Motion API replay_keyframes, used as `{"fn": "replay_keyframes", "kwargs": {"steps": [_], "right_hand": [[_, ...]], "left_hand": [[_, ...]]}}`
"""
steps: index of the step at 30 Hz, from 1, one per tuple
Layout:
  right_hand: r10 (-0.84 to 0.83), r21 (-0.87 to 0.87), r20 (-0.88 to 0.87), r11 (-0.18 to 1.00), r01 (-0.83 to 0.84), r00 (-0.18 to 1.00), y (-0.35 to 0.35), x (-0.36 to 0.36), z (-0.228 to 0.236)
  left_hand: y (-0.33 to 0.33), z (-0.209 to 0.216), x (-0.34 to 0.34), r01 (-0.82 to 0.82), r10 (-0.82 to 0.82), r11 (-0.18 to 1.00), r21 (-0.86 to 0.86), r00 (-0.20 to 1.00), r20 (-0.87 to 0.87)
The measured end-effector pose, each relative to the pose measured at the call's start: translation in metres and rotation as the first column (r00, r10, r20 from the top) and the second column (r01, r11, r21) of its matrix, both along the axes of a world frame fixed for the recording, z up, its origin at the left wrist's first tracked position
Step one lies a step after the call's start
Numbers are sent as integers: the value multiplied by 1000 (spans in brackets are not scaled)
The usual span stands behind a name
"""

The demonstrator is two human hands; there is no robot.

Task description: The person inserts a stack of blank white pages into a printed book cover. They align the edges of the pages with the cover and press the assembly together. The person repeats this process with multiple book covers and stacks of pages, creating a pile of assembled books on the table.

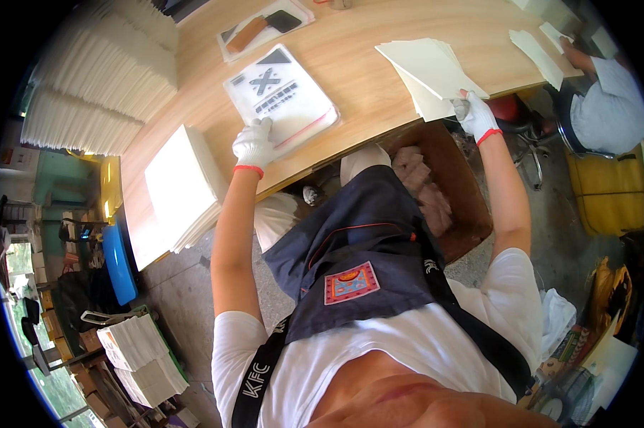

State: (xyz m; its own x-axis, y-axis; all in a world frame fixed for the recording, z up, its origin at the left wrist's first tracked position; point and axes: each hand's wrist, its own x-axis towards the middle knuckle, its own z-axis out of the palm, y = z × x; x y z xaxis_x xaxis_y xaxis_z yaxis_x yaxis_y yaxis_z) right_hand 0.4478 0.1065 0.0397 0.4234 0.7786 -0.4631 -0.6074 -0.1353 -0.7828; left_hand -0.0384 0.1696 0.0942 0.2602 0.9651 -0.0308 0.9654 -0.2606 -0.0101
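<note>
My left hand (253, 145), in a white glove with a red cuff, lies on the near left edge of a stack of clear plastic bags (297, 107) with dark print. Its fingers rest on the bags rather than wrapping round them. In a matching glove, my right hand (476, 118) grips the near right corner of some white sheets (436, 68). These sheets lie fanned at the table's front edge, their near corners overhanging it. The fingers under the sheets are partly hidden.
A thick stack of white sheets (183, 189) lies left on the wooden table (357, 128), with tall paper piles (101, 78) behind. A brown-and-black tool (254, 32) lies on more bags. Below stands a brown bin (471, 207) with cloth. Another person (607, 107) handles paper at right.
</note>
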Motion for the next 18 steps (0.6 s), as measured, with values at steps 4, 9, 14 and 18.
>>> {"fn": "replay_keyframes", "kwargs": {"steps": [4, 9, 14, 18], "right_hand": [[53, 13, -27, 999, -52, 998, 3, 11, -7], [4, -36, -68, 999, -7, 998, -2, 2, 4], [-13, 48, -347, 998, 31, 938, 7, 4, 15], [62, 186, -472, 982, 30, 879, 8, 10, 18]], "left_hand": [[11, -17, -11, -17, 16, 999, 37, 999, 46], [13, -24, -20, -7, 7, 1000, -3, 997, 73], [16, -28, -20, -6, -5, 997, 82, 991, 133], [14, -27, -22, -19, 4, 996, 91, 987, 159]]}}
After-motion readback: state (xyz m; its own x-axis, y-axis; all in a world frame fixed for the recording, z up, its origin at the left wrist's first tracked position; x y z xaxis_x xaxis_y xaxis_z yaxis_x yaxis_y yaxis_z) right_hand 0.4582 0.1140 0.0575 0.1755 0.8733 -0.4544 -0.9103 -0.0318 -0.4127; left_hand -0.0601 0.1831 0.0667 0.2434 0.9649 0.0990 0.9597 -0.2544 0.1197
